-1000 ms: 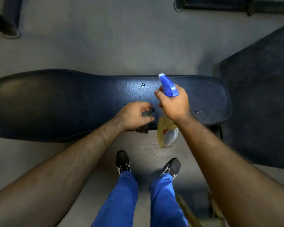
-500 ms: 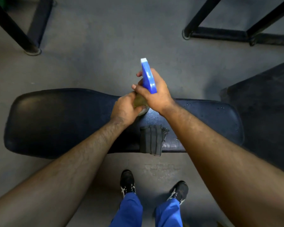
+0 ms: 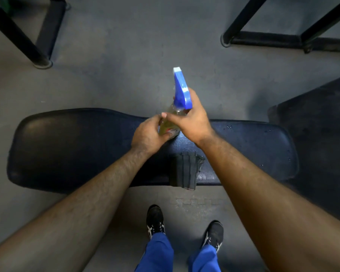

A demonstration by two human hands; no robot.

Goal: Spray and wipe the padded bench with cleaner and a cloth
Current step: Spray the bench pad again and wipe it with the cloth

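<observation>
So both hands are on the clear plastic spray bottle with yellowish liquid and a blue trigger head (image 3: 180, 99), right in the middle of the frame. The right hand (image 3: 191, 119) is curled round the neck just under the blue head, thumb pointing left across the bottle. The left hand (image 3: 148, 134) grips the lower body of the bottle, fingers wrapped round it, so you only see a bit of the yellow liquid and a red scrap of label between the two hands. The nozzle points toward the top of the frame, away from the person, and the bottle is tilted that way too.

Under the hands is the long dark blue padded vinyl bench (image 3: 67, 146), running left to right across the centre of the frame. There are small wet droplets on its right part. A folded dark grey cloth (image 3: 183, 171) lies on the bench's near edge, just below and between the wrists, with its lower end hanging slightly over the edge. Neither hand touches it.

The grey concrete floor (image 3: 126, 65) is all around. Black metal frame legs (image 3: 37, 50) sit in the upper left, more black bars in the upper right, and a dark mat at the right edge. At the bottom centre you can see black shoes with white stripes (image 3: 155, 220) and blue trousers
</observation>
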